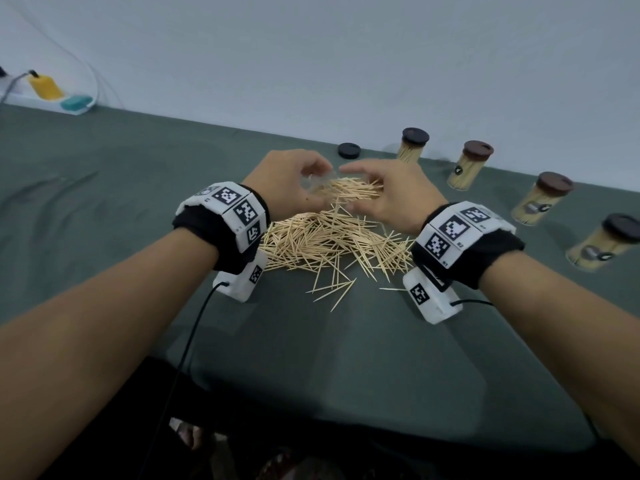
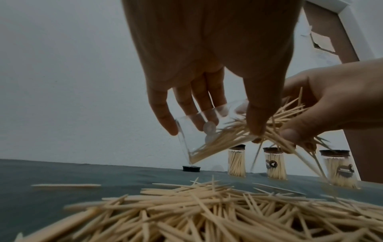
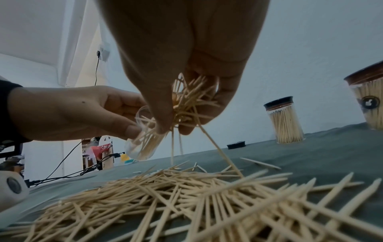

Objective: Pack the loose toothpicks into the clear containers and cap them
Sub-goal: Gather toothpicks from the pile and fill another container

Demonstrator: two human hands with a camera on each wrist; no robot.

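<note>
Both hands work above the table (image 1: pixel 104 188). The left hand (image 1: pixel 291 181) grips a tilted clear container (image 2: pixel 209 132); the right hand (image 1: pixel 388 195) pinches a bunch of toothpicks (image 2: pixel 290 117) at its mouth.

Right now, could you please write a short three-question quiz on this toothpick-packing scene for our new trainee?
1. True or false: the left hand holds the clear container tilted, not upright.
2. How many filled, capped jars stand on the green cloth in the head view? A) two B) four C) six
3. Fill in: the right hand pinches a bundle of ____ at the container's mouth.

Key
1. True.
2. B, counting from the nearest jar to the farthest; one loose black cap lies beside them.
3. Toothpicks; many more lie in the pile below.
</note>
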